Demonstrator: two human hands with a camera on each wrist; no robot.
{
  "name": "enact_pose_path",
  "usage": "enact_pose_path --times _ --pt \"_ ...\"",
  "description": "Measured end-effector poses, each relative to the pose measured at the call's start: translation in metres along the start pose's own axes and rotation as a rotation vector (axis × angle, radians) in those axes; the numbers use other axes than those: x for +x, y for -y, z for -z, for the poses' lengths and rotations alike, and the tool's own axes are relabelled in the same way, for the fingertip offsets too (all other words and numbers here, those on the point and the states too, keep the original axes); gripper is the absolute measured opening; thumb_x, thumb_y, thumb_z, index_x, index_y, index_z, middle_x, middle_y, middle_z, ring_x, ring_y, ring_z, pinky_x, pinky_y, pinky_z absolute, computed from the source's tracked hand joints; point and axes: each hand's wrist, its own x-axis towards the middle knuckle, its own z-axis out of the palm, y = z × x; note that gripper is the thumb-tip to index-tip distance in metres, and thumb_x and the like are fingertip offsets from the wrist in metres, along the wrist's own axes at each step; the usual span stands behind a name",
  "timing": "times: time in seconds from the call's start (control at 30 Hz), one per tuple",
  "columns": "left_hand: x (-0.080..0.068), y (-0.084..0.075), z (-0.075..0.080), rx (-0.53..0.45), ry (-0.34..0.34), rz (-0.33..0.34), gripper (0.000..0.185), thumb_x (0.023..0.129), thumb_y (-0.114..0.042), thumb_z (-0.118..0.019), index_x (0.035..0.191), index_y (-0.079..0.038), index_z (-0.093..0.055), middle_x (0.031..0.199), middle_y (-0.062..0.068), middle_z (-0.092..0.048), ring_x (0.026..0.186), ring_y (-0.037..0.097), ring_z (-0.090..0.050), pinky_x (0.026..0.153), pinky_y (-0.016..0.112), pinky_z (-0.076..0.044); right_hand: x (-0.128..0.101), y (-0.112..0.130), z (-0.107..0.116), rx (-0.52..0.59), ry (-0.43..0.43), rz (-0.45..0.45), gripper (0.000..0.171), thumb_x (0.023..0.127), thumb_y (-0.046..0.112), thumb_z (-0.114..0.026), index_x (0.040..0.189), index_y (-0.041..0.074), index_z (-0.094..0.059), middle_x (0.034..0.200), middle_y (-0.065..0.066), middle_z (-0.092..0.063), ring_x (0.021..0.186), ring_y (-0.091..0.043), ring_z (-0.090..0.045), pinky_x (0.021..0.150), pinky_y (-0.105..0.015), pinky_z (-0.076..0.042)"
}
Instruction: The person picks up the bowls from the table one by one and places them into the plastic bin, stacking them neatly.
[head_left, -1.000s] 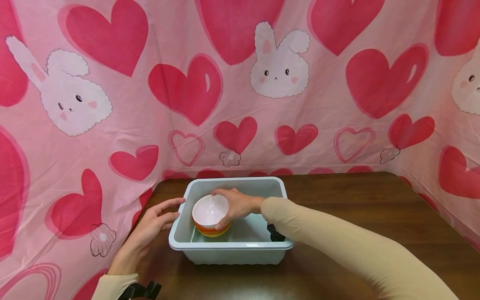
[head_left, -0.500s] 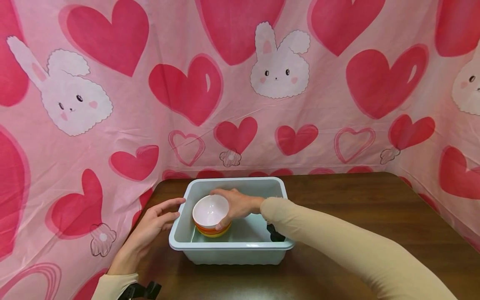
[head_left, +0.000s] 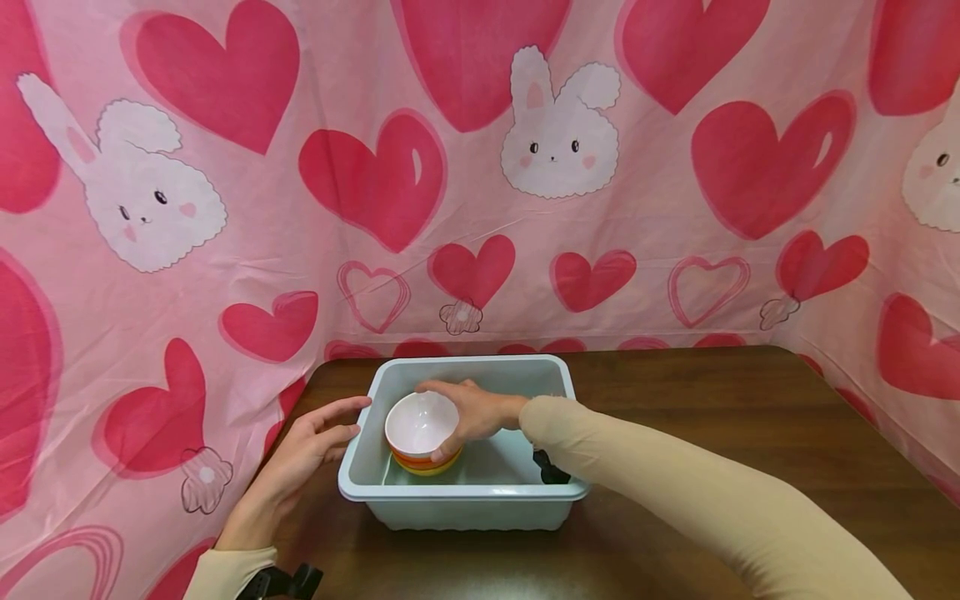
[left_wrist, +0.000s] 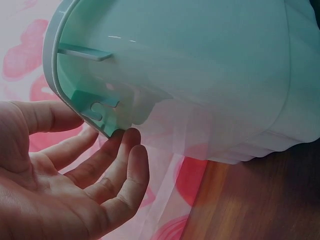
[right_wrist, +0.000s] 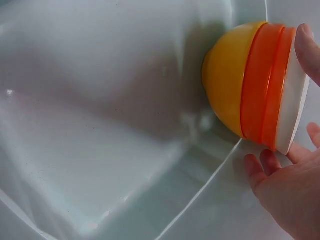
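Observation:
A pale green plastic tub point(head_left: 457, 492) stands on a dark wooden table point(head_left: 712, 417). In its left half sits a stack of bowls: a white bowl point(head_left: 416, 419) on top, an orange one point(right_wrist: 262, 85) under it and a yellow one point(right_wrist: 225, 90) at the bottom. My right hand point(head_left: 474, 412) reaches into the tub and grips the white bowl's rim, thumb on the far side and fingers point(right_wrist: 257, 165) curled round the near side. My left hand point(head_left: 318, 433) rests at the tub's left rim point(left_wrist: 107, 127), fingers relaxed and fingertips touching the rim.
A pink cloth with hearts and rabbits point(head_left: 558, 133) hangs close behind and on both sides of the table. The tub's right half holds nothing that I can see. Bare tabletop stretches to the right of the tub.

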Motion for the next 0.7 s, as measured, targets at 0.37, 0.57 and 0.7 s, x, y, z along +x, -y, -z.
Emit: enact_pose_path --times 0.37,0.57,0.7 --pt "0.001 0.001 0.000 0.027 -0.013 -0.001 0.050 0.105 -0.013 -0.059 0.152 0.002 -0.051 0.149 0.025 -0.054 0.112 0.029 -0.072 0.094 0.037 -0.058 0.001 0.000 -0.002 -0.028 -0.007 0.018 0.093 0.080 0.033 -0.091 0.159 0.026 -0.043 0.151 -0.005 -0.048 0.135 -0.027 -0.033 0.110 -0.049 -0.040" --pt "0.001 0.001 0.000 0.023 -0.010 -0.006 0.050 0.105 -0.013 -0.060 0.152 0.002 -0.051 0.149 0.025 -0.054 0.112 0.029 -0.072 0.094 0.037 -0.058 0.002 -0.003 -0.001 -0.041 -0.008 0.050 0.094 0.077 0.034 -0.094 0.157 0.026 -0.045 0.148 -0.001 -0.051 0.132 -0.025 -0.037 0.109 -0.049 -0.043" --pt "0.000 0.001 0.000 0.020 -0.008 -0.011 0.050 0.105 -0.013 -0.060 0.152 0.002 -0.051 0.148 0.025 -0.055 0.109 0.028 -0.073 0.093 0.038 -0.059 0.009 -0.011 -0.002 -0.049 -0.013 0.059 0.095 0.073 0.035 -0.096 0.155 0.028 -0.048 0.145 0.004 -0.053 0.130 -0.023 -0.039 0.107 -0.049 -0.045"
